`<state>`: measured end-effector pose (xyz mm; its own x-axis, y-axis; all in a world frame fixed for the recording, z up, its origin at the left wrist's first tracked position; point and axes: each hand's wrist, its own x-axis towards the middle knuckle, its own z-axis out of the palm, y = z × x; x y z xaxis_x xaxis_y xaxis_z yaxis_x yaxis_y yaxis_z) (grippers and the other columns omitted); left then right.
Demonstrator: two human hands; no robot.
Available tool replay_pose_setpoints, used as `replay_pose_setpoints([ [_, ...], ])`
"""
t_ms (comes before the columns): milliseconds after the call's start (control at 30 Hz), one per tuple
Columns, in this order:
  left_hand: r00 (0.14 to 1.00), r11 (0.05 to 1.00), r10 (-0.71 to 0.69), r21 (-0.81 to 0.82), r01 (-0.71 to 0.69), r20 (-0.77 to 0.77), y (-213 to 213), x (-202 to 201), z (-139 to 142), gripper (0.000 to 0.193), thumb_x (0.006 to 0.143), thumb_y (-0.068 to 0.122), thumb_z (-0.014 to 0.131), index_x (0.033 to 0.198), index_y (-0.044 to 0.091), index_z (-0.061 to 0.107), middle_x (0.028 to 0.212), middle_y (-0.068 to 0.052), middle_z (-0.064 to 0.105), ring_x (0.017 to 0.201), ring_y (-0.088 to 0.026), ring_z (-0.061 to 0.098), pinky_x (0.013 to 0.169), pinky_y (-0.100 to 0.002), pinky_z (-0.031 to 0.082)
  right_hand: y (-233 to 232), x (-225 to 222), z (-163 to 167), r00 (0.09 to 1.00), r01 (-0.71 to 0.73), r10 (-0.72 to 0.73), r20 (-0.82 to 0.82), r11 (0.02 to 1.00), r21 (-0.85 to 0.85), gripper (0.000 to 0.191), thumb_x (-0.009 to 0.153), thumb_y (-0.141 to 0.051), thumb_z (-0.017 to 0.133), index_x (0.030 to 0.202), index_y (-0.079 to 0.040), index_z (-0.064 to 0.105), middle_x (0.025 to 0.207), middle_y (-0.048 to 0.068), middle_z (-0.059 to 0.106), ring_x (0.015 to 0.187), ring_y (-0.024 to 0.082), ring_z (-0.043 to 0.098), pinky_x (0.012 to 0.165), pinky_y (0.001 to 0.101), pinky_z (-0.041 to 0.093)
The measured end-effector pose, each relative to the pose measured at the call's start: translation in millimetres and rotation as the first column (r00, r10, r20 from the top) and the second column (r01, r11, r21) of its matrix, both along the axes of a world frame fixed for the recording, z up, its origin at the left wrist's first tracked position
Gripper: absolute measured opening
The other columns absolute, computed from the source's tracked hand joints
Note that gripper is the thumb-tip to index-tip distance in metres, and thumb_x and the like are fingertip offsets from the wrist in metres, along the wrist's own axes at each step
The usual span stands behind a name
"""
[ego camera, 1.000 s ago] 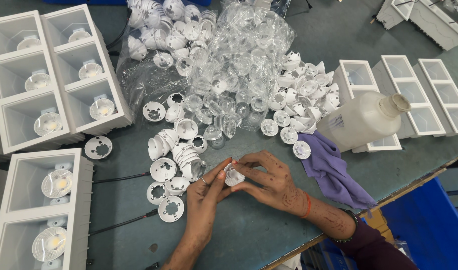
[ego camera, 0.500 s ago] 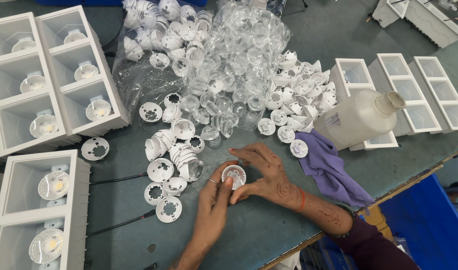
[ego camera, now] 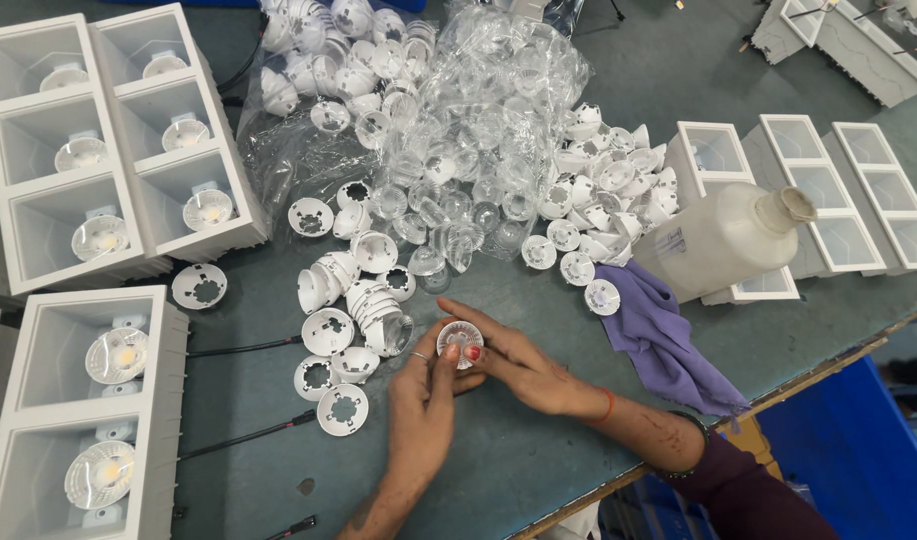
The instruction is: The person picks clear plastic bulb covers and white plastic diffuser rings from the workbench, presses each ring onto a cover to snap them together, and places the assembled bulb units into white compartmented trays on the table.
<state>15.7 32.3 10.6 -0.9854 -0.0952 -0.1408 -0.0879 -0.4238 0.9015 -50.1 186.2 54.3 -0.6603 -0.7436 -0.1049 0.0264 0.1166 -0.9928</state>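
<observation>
Both hands meet over the near middle of the grey-green workbench (ego camera: 538,470), pinching one small round lens-and-reflector piece (ego camera: 460,340) between them. The left hand (ego camera: 421,400) comes up from the near edge with its fingers curled and closed on the piece's left rim; the thumb, with a red-painted nail, presses onto the face of the piece, and a thin ring shows on one finger. The right hand (ego camera: 523,365) reaches in from the near right corner, its fingers held together and closed on the piece's right side, with an orange thread band at the wrist and a dark maroon sleeve further back. The piece is lifted slightly off the bench surface, face up towards the camera.

Just left of the hands lie loose white reflector cups (ego camera: 353,320), some stacked on their sides, some flat with their holed backs up. Beyond them, towards the far middle of the bench, a crumpled clear plastic bag (ego camera: 498,110) spills a heap of clear lenses (ego camera: 448,200), and more white cups spread to its right. A purple cloth (ego camera: 658,335) lies to the right of the hands, touching a white plastic bottle (ego camera: 723,240) lying on its side. White square downlight housings (ego camera: 118,150) fill the left edge, each compartment holding a round lamp, and empty white square frames (ego camera: 838,200) sit along the right edge.
</observation>
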Motion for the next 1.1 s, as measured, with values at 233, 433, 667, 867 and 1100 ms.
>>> replay_pose_setpoints([
  [233, 1.000, 0.999, -0.021, -0.029, 0.020, -0.006, 3, 1, -9, 0.045, 0.103, 0.012, 0.047, 0.146, -0.005, 0.047, 0.113, -0.017, 0.074, 0.097, -0.020, 0.077, 0.083, -0.032, 0.066, -5, 8, 4, 0.970, 0.103, -0.065, -0.234, 0.983, 0.150, 0.053, 0.106, -0.013, 0.044, 0.158, -0.004, 0.036, 0.135, 0.016, 0.067, 0.127, 0.023, 0.064, 0.111, 0.0347, 0.046],
  [433, 0.998, 0.996, 0.057, -0.065, -0.056, 0.024, 6, 5, -7, 0.043, 0.103, 0.009, 0.048, 0.143, -0.006, 0.050, 0.108, -0.018, 0.076, 0.094, -0.020, 0.078, 0.078, -0.031, 0.068, -15, 16, 1, 0.951, 0.177, -0.136, -0.277, 0.975, 0.132, 0.050, 0.102, -0.004, 0.038, 0.152, -0.005, 0.042, 0.128, 0.017, 0.068, 0.117, 0.023, 0.070, 0.104, 0.0349, 0.052],
  [667, 0.993, 0.993, 0.115, -0.025, -0.116, -0.008, 8, 3, -3, 0.042, 0.103, 0.012, 0.048, 0.141, -0.005, 0.054, 0.110, -0.016, 0.073, 0.093, -0.019, 0.076, 0.076, -0.031, 0.067, -17, 15, -5, 0.954, 0.226, -0.186, -0.236, 0.962, 0.152, 0.050, 0.099, -0.003, 0.040, 0.148, -0.007, 0.048, 0.125, 0.014, 0.070, 0.112, 0.020, 0.072, 0.097, 0.0314, 0.058],
  [867, 0.998, 0.999, -0.005, 0.052, 0.002, 0.059, -8, -2, -1, 0.044, 0.103, 0.024, 0.050, 0.138, 0.000, 0.058, 0.104, -0.014, 0.075, 0.085, -0.019, 0.076, 0.074, -0.030, 0.066, -10, -6, 7, 0.990, 0.082, -0.076, -0.115, 0.995, 0.048, 0.050, 0.107, -0.017, 0.053, 0.156, -0.008, 0.049, 0.141, 0.009, 0.063, 0.129, 0.019, 0.059, 0.108, 0.0311, 0.049],
  [1100, 0.987, 0.993, -0.064, 0.104, 0.048, 0.149, -13, -3, -6, 0.058, 0.105, 0.042, 0.044, 0.117, -0.011, 0.065, 0.093, -0.020, 0.076, 0.082, -0.025, 0.080, 0.072, -0.033, 0.067, 2, -9, 8, 0.767, 0.157, -0.080, -0.636, 0.986, 0.065, 0.035, 0.088, -0.007, 0.073, 0.123, -0.007, 0.074, 0.132, 0.010, 0.069, 0.125, 0.022, 0.067, 0.104, 0.0364, 0.054],
])
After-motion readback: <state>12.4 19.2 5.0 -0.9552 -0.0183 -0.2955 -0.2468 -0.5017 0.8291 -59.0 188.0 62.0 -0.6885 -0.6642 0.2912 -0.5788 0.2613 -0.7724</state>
